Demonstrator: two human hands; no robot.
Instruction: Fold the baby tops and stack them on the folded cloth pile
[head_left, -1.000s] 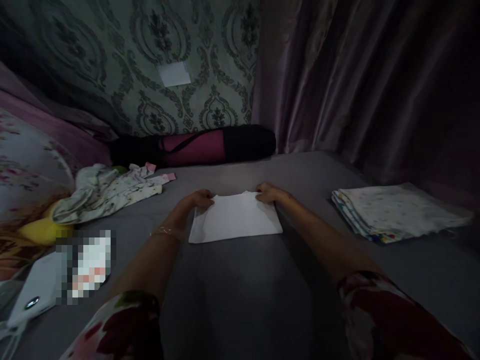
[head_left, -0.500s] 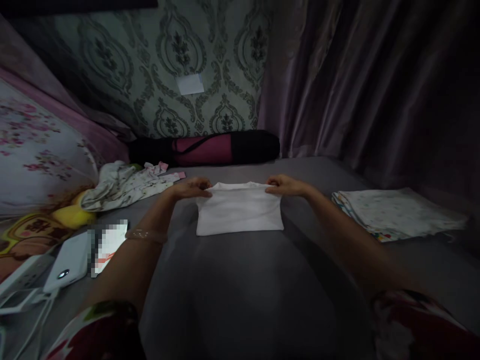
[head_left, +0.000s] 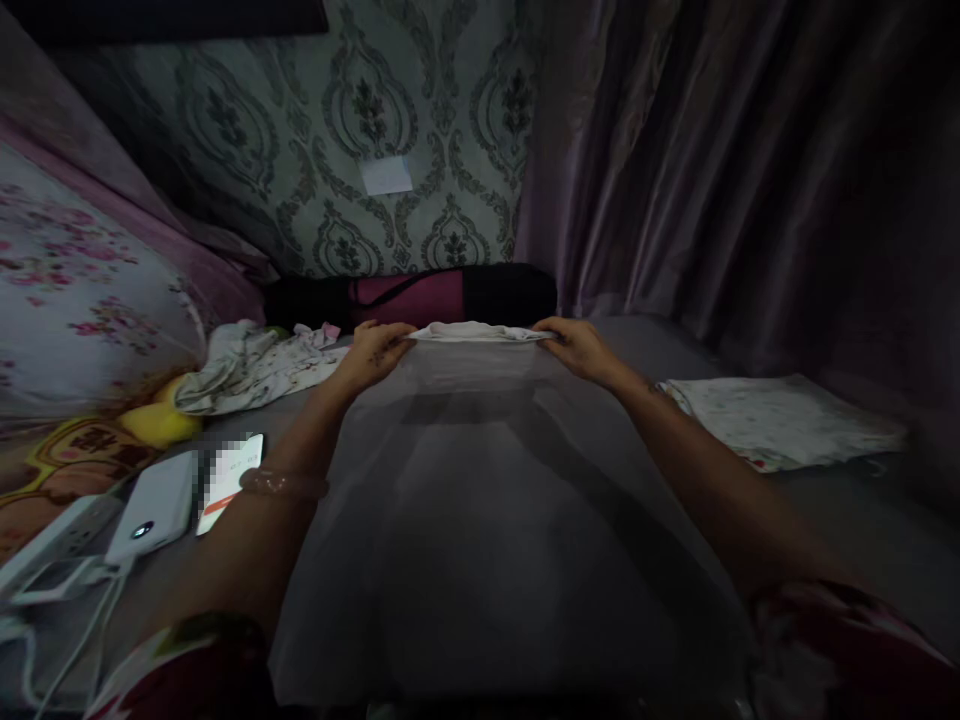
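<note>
A folded white cloth [head_left: 480,333] is held flat in the air above a grey bed sheet [head_left: 487,520], seen almost edge-on. My left hand [head_left: 375,352] is closed on its left end. My right hand [head_left: 574,345] is closed on its right end. Both arms stretch forward over the bed, and the cloth's shadow falls on the sheet below it.
A stack of folded printed cloths [head_left: 780,420] lies at the right. A crumpled patterned garment [head_left: 255,365] and floral pillow [head_left: 82,310] lie at the left, with a white power bank [head_left: 150,505] and cables. A rolled black-and-maroon bag [head_left: 420,295] lies along the wall; curtains [head_left: 750,170] hang at right.
The white cloth lay on the sheet with both hands at its far corners; both hands have lifted it up and away from me, so it hangs level above the bed.
</note>
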